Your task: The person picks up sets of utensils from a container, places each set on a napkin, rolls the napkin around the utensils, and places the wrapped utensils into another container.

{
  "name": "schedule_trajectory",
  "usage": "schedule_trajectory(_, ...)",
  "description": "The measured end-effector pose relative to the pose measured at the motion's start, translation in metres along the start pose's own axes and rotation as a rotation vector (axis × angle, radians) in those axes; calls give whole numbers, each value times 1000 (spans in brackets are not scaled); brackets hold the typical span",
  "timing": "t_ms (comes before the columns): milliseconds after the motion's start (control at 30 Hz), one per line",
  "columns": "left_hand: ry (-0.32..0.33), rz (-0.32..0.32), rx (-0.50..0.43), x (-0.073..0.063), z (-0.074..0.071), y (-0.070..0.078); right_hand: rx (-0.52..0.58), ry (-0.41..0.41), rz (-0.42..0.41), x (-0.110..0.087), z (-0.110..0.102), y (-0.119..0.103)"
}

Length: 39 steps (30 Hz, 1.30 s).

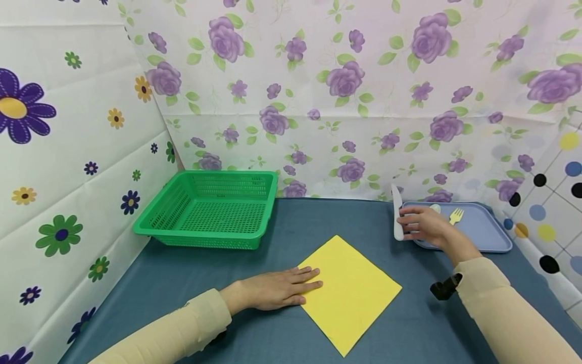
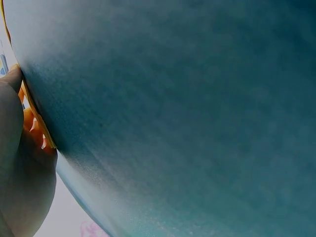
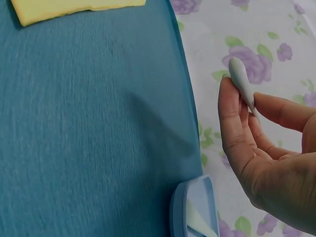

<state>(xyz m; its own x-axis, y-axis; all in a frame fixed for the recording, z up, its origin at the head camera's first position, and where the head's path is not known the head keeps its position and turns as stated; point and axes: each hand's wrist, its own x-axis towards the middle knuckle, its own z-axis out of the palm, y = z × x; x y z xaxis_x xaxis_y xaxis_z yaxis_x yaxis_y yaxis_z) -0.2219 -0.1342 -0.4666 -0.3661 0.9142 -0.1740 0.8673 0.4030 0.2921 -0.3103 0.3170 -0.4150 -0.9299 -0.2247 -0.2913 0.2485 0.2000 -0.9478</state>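
My right hand (image 1: 425, 226) pinches a white plastic knife (image 1: 397, 215) between thumb and fingers, holding it up near the left end of a blue tray (image 1: 488, 242). The right wrist view shows the knife (image 3: 240, 79) nearly end-on, raised above the tabletop. On the tray lie a pale yellow fork (image 1: 456, 216) and a pale rounded piece (image 1: 435, 208), partly behind the hand. My left hand (image 1: 284, 289) rests with fingers extended on the left corner of a yellow square napkin (image 1: 350, 296), which lies diamond-wise on the table.
A green plastic basket (image 1: 204, 235) with mesh walls stands at the back left of the blue-covered table (image 1: 254, 338). Behind it hangs a purple-flowered sheet (image 1: 313, 151), and a white flower-print sheet (image 1: 82, 202) borders the left side.
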Motion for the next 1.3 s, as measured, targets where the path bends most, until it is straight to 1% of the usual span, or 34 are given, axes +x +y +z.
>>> schedule_trajectory(167,6,15,38,0,1,0,-11,-5,10,2,7,-1)
schedule_trajectory(367,-2,-3,6,-1,0,1,-20,-4,12,2,14,-2)
schedule_trajectory(533,-3,6,40,-1,0,1,6,-5,27,4,19,-4)
schedule_trajectory(767,-5,4,26,-1,1,1,32,-27,34,5,27,-6)
schedule_trajectory(967,3,5,42,-1,0,2,32,-41,24,6,31,-7)
schedule_trajectory(1167,5,3,54,-1,1,1,14,-17,31,9,34,-6)
schedule_trajectory(1300,3,-4,31,0,1,1,1,-8,33,10,37,-7)
